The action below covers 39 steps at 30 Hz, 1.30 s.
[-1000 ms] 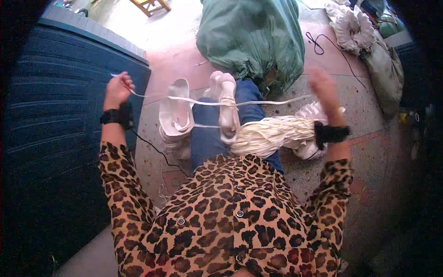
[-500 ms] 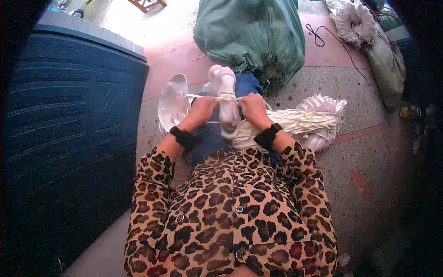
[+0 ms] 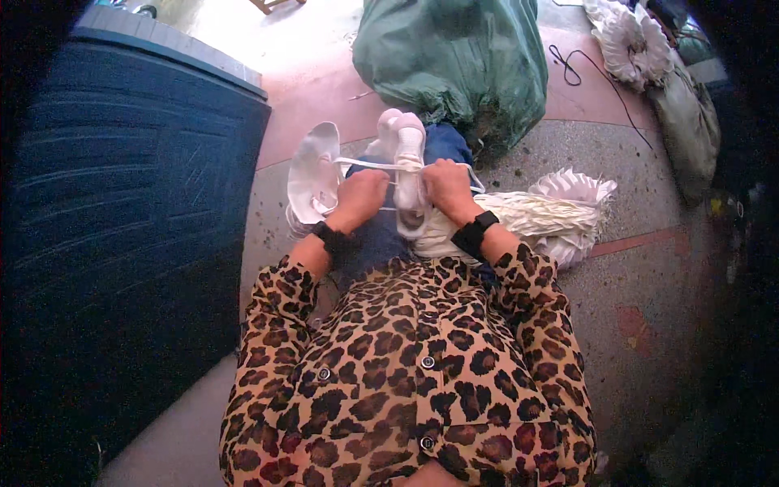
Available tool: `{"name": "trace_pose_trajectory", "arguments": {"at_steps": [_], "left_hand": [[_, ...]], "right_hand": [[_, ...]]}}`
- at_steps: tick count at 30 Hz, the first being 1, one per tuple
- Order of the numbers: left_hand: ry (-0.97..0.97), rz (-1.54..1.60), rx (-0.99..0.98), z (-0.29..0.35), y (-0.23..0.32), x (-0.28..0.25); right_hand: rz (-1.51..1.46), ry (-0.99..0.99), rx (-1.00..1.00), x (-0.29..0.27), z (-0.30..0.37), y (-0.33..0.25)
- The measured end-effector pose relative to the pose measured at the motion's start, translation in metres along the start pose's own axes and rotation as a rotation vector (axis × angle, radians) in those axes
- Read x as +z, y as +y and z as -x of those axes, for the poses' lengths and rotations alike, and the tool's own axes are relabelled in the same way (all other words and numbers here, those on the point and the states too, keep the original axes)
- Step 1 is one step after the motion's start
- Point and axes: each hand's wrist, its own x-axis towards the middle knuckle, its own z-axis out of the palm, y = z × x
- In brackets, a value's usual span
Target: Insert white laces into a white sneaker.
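Observation:
A white shoe (image 3: pixel 411 188) lies lengthwise over my jeans-clad legs, toe away from me, with a second pale shoe (image 3: pixel 384 130) partly hidden behind its toe. Across its middle runs a white shoelace (image 3: pixel 373 165), looping out on both sides. My left hand (image 3: pixel 363 197) is closed just left of the shoe; the lace at its fingertips is hard to make out. Against the shoe's right side, my right hand (image 3: pixel 449 191) pinches the lace, and a loop sticks out beyond it. Left of my left hand rests a white curved piece (image 3: pixel 312 174), like a shoe upper.
A bundle of cream strands (image 3: pixel 544 213) lies right of my legs, with pleated white pieces at its end. Ahead stands a big green sack (image 3: pixel 450 61). A dark blue panelled door (image 3: pixel 130 187) rises on the left. At far right are a black cord (image 3: pixel 604 85) and a grey sack (image 3: pixel 686 134).
The lace stretched taut between my hands now hangs in looser loops. My right hand has come closer against the shoe, and my left hand has dropped slightly lower. The whole view has shifted a little.

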Motion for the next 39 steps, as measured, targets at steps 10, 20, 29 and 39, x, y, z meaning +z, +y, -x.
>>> {"name": "trace_pose_trajectory", "arguments": {"at_steps": [10, 20, 29, 39], "left_hand": [[0.094, -0.313, 0.034, -0.009, 0.000, 0.008], [0.032, -0.308, 0.071, -0.019, 0.000, 0.018], [0.126, -0.394, 0.036, -0.001, 0.025, 0.015], [0.115, -0.546, 0.276, -0.011, 0.037, 0.015]], "right_hand": [[-0.047, 0.117, 0.117, -0.001, 0.004, 0.003], [0.009, 0.115, 0.079, 0.003, 0.007, 0.006], [0.194, -0.022, 0.075, -0.003, 0.011, -0.013], [-0.113, -0.049, 0.072, 0.000, 0.003, 0.016]]}}
